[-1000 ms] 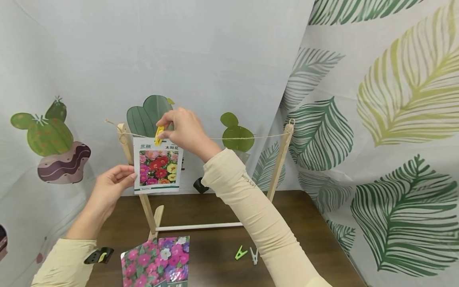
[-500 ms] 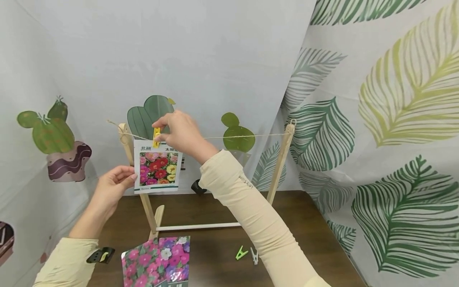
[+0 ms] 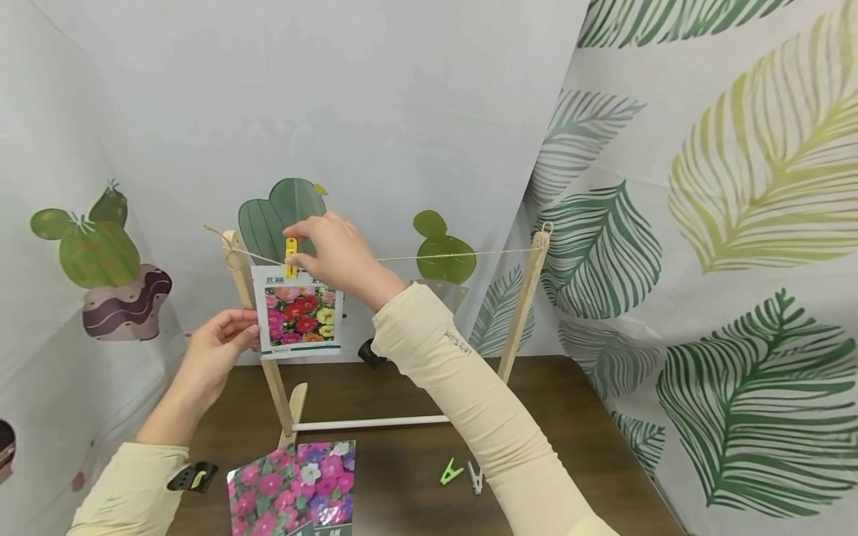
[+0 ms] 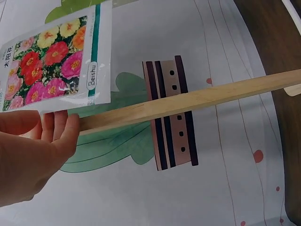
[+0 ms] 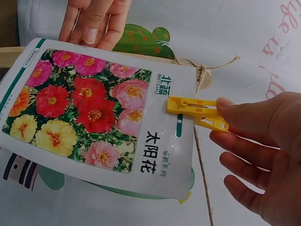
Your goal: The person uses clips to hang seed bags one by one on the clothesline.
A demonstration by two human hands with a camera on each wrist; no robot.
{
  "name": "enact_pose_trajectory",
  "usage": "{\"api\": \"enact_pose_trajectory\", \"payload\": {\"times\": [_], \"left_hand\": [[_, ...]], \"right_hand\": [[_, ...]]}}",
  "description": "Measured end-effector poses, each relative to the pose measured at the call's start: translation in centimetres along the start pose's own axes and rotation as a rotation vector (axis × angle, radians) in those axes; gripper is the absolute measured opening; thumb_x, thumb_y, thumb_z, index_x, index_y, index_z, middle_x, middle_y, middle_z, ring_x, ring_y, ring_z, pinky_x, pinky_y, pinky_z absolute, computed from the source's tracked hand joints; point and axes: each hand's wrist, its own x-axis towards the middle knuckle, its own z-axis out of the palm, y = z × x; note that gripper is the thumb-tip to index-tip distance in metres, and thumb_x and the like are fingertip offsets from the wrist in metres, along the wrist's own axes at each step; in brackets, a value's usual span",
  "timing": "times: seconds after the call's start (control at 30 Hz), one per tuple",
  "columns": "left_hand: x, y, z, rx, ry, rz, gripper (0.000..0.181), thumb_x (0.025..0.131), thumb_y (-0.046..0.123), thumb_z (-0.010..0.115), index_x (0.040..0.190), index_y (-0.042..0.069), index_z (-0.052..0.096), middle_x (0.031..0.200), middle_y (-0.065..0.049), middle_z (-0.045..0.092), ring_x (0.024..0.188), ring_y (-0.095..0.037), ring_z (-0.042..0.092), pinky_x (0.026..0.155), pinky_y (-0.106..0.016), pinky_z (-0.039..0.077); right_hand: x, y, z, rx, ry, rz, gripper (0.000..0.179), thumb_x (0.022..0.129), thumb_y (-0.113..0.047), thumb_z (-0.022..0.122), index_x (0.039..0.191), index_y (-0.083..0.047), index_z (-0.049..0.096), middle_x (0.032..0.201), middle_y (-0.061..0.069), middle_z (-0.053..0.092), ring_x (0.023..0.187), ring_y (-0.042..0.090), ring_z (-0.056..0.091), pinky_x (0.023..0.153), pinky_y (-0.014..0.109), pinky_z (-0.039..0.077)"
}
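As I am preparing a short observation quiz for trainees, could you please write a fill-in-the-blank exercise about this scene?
1. The right hand pinches a ____ clothespin.
2. In the head view, the left hand touches the ____ side edge of the flower packet.
3. The string runs between two posts made of ____.
4. Beside the grey clip on the table lies a ____ clip.

Missing words: yellow; left; wood; green.

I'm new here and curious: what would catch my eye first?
Probably the white rectangular packet printed with bright flowers, left of centre. At its top edge, the right hand pinches a yellow plastic clothespin. Large printed green leaves pattern the white cloth on the right.
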Motion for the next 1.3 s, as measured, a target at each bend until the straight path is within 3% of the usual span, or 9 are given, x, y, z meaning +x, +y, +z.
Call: {"api": "enact_pose_trajectory", "payload": {"times": [0.27, 0.53, 0.7, 0.93, 1.3], "left_hand": [[-0.2, 0.2, -0.2, 0.037, -0.038, 0.002, 0.034, 0.099, 0.012, 0.053, 0.123, -0.012, 0.048, 0.097, 0.017, 0.062, 0.093, 0.004, 0.060, 0.080, -0.011, 0.047], [-0.7, 0.8, -0.1, 0.142, 0.023, 0.013, 0.035, 0.099, 0.015, 0.055, 0.123, -0.010, 0.051, 0.098, 0.016, 0.060, 0.091, 0.007, 0.056, 0.078, -0.008, 0.045], [-0.9, 1.1, 0.3, 0.161, 0.110, 0.065, 0.032, 0.097, 0.013, 0.057, 0.120, -0.010, 0.052, 0.094, 0.020, 0.058, 0.088, 0.006, 0.055, 0.075, -0.008, 0.045], [-1.3, 1.8, 0.7, 0.185, 0.190, 0.089, 0.029, 0.096, 0.012, 0.058, 0.118, -0.007, 0.055, 0.094, 0.022, 0.059, 0.089, 0.006, 0.054, 0.075, -0.009, 0.041], [-2.9, 2.8, 1.8, 0.213, 0.309, 0.132, 0.024, 0.095, 0.010, 0.058, 0.115, -0.004, 0.058, 0.097, 0.008, 0.060, 0.091, 0.001, 0.055, 0.079, -0.010, 0.041]], "right_hand": [[-0.1, 0.1, 0.0, 0.016, -0.017, -0.013, 0.045, 0.093, -0.032, 0.063, 0.136, -0.019, 0.055, 0.129, -0.006, 0.060, 0.118, 0.012, 0.049, 0.098, 0.023, 0.038], [-0.9, 0.8, 0.4, 0.096, 0.008, -0.034, 0.052, 0.094, -0.028, 0.062, 0.141, -0.011, 0.047, 0.135, 0.001, 0.055, 0.126, 0.015, 0.045, 0.105, 0.023, 0.033], [-1.9, 1.4, 0.5, 0.170, 0.101, -0.073, 0.050, 0.096, -0.021, 0.061, 0.141, -0.007, 0.046, 0.131, 0.005, 0.057, 0.124, 0.019, 0.046, 0.103, 0.025, 0.035], [-3.5, 2.2, 0.1, 0.225, 0.229, -0.111, 0.044, 0.097, -0.016, 0.059, 0.138, -0.006, 0.049, 0.127, 0.005, 0.059, 0.122, 0.019, 0.047, 0.103, 0.023, 0.034], [-6.8, 3.4, 1.0, 0.309, 0.550, -0.222, 0.028, 0.094, -0.007, 0.060, 0.121, -0.001, 0.061, 0.115, 0.009, 0.065, 0.109, 0.020, 0.055, 0.096, 0.020, 0.037]]}}
